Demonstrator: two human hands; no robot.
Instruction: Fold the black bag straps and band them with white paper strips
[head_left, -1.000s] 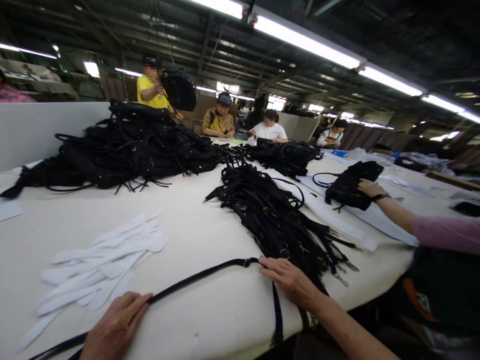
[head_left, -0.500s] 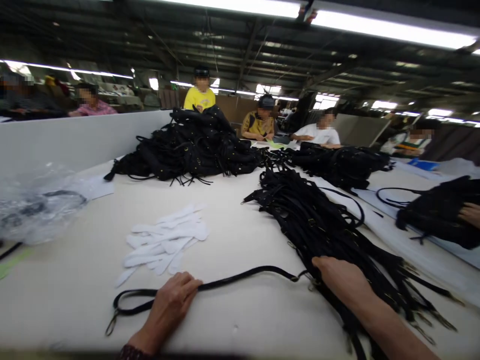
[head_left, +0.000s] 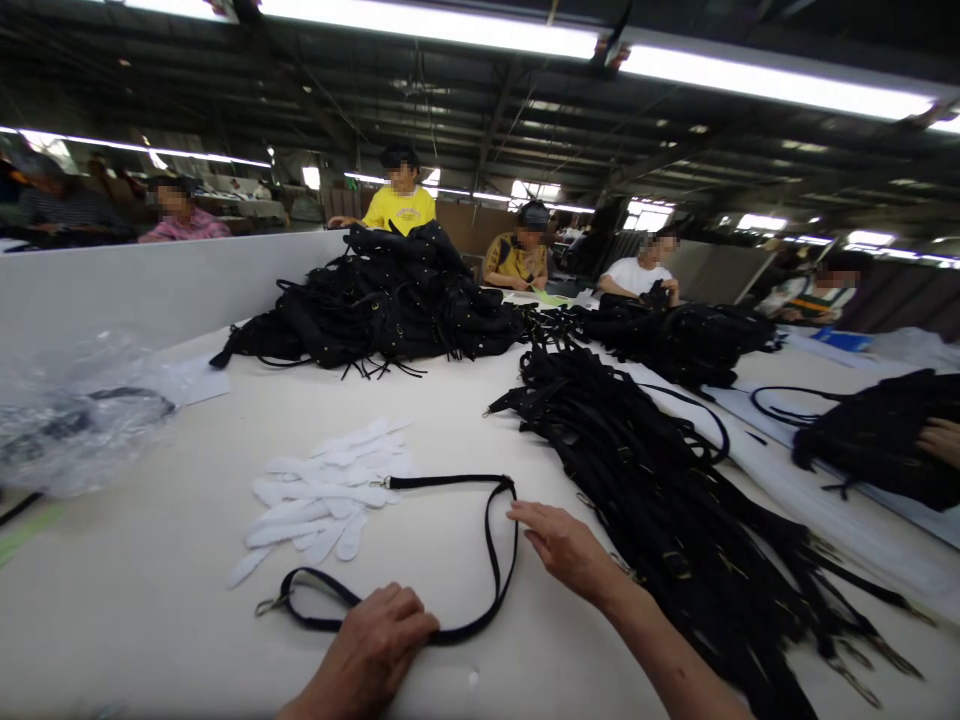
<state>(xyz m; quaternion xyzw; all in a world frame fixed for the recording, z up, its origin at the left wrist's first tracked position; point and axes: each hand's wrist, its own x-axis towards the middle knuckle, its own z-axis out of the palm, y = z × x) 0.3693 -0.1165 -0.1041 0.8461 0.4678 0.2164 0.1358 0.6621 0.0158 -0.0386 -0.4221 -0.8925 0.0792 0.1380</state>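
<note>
Now both hands, left hand [head_left: 375, 640] and right hand [head_left: 562, 545], press flat, open, on black strap [head_left: 491, 560].

Bright overhead tube glare; edges warped, soft.

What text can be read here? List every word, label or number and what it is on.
None can be read.
Yellow shirt: a faint chest print, too blurred to read.
Strap under the left hand and by the right hand, white pieces, strap pile, plastic bag: no lettering visible.
</note>
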